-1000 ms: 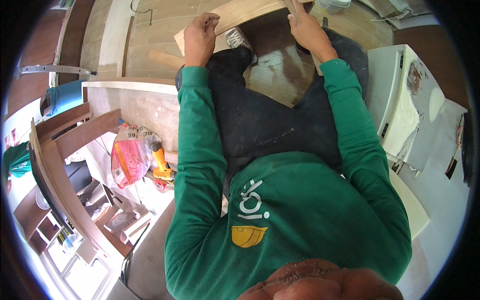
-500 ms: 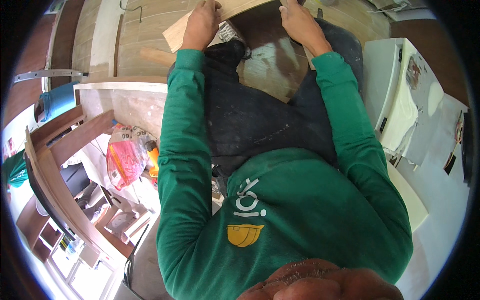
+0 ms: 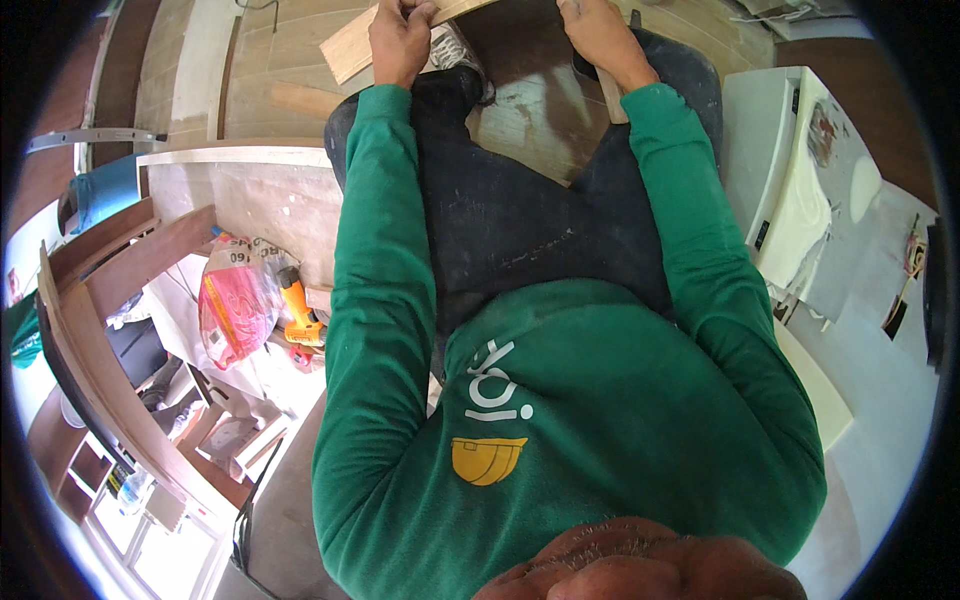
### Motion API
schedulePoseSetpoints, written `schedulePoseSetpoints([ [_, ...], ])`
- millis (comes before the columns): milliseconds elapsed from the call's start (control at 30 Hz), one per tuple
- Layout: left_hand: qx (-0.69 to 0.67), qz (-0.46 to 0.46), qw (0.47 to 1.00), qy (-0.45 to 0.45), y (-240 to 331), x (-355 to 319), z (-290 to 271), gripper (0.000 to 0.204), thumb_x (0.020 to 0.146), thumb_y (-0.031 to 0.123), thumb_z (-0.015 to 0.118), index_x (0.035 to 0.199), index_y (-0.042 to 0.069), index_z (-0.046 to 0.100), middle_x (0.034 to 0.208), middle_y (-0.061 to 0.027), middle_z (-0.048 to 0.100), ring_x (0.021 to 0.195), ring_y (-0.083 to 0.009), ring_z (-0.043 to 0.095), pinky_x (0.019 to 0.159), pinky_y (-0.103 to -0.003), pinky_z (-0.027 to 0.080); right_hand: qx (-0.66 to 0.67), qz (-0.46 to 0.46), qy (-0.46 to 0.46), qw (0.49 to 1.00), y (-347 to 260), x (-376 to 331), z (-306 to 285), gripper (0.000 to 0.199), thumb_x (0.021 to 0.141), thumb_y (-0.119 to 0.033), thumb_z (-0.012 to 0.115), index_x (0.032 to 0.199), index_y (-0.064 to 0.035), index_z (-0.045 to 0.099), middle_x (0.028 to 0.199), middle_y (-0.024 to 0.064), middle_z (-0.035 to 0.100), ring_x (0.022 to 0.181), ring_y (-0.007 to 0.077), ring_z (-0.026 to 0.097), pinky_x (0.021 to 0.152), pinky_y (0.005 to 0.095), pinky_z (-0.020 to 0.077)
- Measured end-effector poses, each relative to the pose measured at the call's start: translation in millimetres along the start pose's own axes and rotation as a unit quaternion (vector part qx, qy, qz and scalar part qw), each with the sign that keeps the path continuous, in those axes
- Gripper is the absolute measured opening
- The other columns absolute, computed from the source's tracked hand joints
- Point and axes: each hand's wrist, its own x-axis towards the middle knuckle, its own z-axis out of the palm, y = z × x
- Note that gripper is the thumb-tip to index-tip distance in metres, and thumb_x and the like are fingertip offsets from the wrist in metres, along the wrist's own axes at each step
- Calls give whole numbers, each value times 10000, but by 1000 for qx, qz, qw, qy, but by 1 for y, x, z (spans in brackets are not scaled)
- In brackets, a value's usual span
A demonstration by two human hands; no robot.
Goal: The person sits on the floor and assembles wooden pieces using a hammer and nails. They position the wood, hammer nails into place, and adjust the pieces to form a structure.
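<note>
At the top edge, my left hand (image 3: 402, 45) is closed on a pale wooden board (image 3: 350, 48), thumb and fingers pinching its near side. The board slants up to the right, past the picture's edge. My right hand (image 3: 606, 45) is also closed, its fingertips partly cut off by the upper edge. A narrow wooden strip (image 3: 612, 97) runs beneath that hand and shows below the wrist; it seems to lie in the grip. Between my hands are a laced shoe (image 3: 455, 50) and a dark brown panel (image 3: 520, 50).
A loose wooden piece (image 3: 305, 99) lies on the tiled floor at the left. Beside my left arm are an orange drill (image 3: 298, 305), a red-and-clear plastic bag (image 3: 235, 310) and a wooden frame (image 3: 130, 375). A stained white appliance (image 3: 760, 160) stands at the right.
Both hands have shifted slightly upward in the picture, the right one partly out of it. My left fingers have curled more tightly at the board. More of the drill shows beside my left sleeve.
</note>
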Motion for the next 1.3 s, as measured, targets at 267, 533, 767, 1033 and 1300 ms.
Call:
schedulePoseSetpoints([
  [267,26,27,999,37,-1,-6,3,329,1012,88,663,1317,-37,654,948,-144,743,876,-268,721,833,-384,575,127,157,-115,973,-43,-28,-22,510,1094,-210,589,1534,16,466,1024,153,656,815,302,690,776,445,583],
  [533,82,67,994,34,3,-7,1,360,998,86,668,1339,-29,650,956,-154,735,906,-310,716,864,-413,570,180,125,-173,960,-55,-66,-24,584,1134,-292,539,1643,-50,386,1032,154,719,896,305,715,834,463,578],
  [767,68,38,997,25,7,-7,0,364,1000,82,661,1354,0,660,994,-157,735,925,-315,714,872,-416,569,117,73,-127,982,-55,-71,-12,532,1137,-328,558,1586,-49,503,983,136,732,939,282,720,901,440,562],
  [1033,188,37,981,-45,-64,71,-72,389,1048,222,685,1406,73,658,1149,-171,800,976,-236,768,895,-398,588,88,140,-122,979,-49,-74,-14,484,1088,-374,650,1354,27,603,937,192,708,884,318,711,827,468,550],
  [1300,278,-4,956,-89,-38,75,-48,280,1122,325,518,1198,75,619,1126,-294,744,1092,-538,679,918,-591,519,165,248,-82,951,-32,-59,-21,415,1060,-390,700,1086,11,594,774,93,619,579,173,610,524,369,510],
])
